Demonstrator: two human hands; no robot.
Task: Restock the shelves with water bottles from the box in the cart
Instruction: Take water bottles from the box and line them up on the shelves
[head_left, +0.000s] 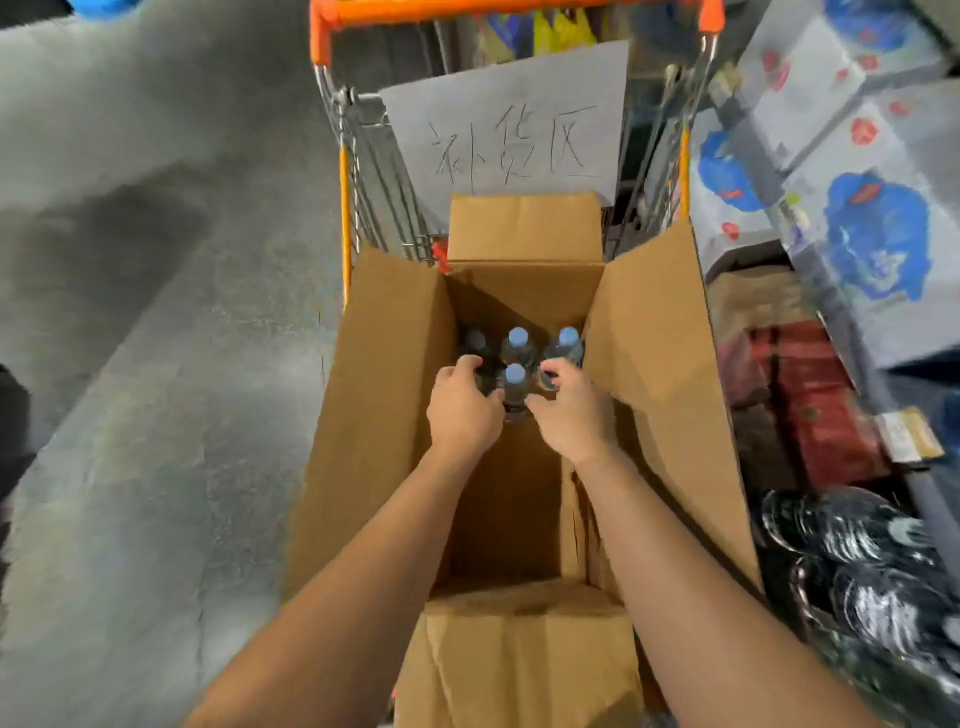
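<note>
Cardboard box (395, 415) sits open inside a wire cart (363, 171) with orange trim, its four flaps folded outward. At the far end of the box stand several water bottles (519, 345) with pale blue caps, upright and packed close together; four caps show, the leftmost one in shadow. The near half of the box floor is bare cardboard.

Both arms reach down into the box. The left hand (460, 410) has its fingers curled over the left side of the bottle cluster, gripping what looks like a bottle whose top is hidden under the fingers. The right hand (569, 410) curls round a bottle on the right side of the cluster, its fingers wrapped at the shoulder of that bottle. Between the two hands stands the nearest bottle (515, 384), its blue cap plainly showing, touched by neither palm as far as can be told.

Behind the box, a sheet of paper (509, 119) with handwritten characters leans against the far end of the cart. To the right run shelves (810, 260) stacked with white cartons printed with blue and red flowers (878, 234), red packages (826, 405) lower down, and dark shiny packs (857, 561) nearest the camera. Grey concrete floor (156, 364) fills the left side.
</note>
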